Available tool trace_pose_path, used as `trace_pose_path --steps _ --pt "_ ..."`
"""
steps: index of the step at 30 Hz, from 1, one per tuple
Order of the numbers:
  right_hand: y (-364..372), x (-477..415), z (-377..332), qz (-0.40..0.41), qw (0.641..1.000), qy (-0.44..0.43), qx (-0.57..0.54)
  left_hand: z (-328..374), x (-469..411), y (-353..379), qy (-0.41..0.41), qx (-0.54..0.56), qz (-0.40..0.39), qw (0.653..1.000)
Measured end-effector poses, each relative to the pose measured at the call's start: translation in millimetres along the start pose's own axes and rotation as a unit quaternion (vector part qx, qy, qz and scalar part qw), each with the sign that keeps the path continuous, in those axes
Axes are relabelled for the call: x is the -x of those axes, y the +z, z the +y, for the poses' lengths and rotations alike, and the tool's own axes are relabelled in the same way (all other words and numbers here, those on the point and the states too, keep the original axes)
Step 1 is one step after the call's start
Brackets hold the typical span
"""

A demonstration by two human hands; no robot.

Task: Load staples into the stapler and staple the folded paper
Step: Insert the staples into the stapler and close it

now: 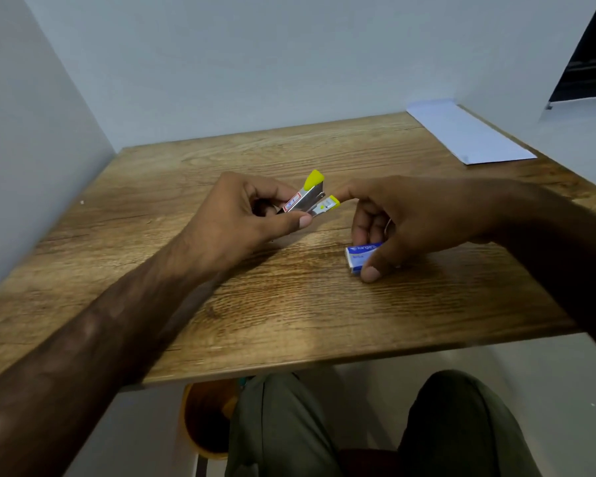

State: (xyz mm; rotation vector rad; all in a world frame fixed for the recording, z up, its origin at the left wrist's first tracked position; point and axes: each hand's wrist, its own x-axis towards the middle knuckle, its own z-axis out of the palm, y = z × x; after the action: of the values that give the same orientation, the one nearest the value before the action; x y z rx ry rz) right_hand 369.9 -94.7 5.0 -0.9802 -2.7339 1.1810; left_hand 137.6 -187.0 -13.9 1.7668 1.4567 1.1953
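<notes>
staple box [358,258] beneath right hand [406,218] thumb: "kangaro" in white on blue, lower line unreadable | stapler [308,198] label in left hand [241,215]: red-framed, illegible

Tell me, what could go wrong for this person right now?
The right hand touches the open stapler at its yellow tip with a forefinger, which may get pinched. The left hand holds the stapler off the table; a slip could drop it. The staple box under the right thumb might get knocked.

A wood-grain surface [289,304] is pictured set into a corner of pale walls [221,63], with a dark window opening [585,63] seen at upper right and a round brown object [203,414] tucked beneath its near edge.
</notes>
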Motion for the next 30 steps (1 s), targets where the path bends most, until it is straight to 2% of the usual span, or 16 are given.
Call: trace_pose_path --steps 3,8,17,25,30 --pt "2 7 -1 0.008 1.000 -0.001 -0.022 1 6 0 -0.001 0.006 -0.004 1.000" --pt "2 5 -5 0.106 0.993 0.011 -0.052 3 0 4 0.002 -0.007 -0.002 1.000" --pt "7 0 -2 0.094 0.994 0.010 -0.057 -12 1 4 -0.021 -0.047 -0.020 0.998" --pt "4 -5 2 0.082 0.995 0.019 -0.044 4 5 -8 0.015 -0.222 -0.121 0.967" --pt "4 -6 1 0.080 0.996 0.018 -0.030 7 10 -17 0.004 -0.288 -0.142 0.947"
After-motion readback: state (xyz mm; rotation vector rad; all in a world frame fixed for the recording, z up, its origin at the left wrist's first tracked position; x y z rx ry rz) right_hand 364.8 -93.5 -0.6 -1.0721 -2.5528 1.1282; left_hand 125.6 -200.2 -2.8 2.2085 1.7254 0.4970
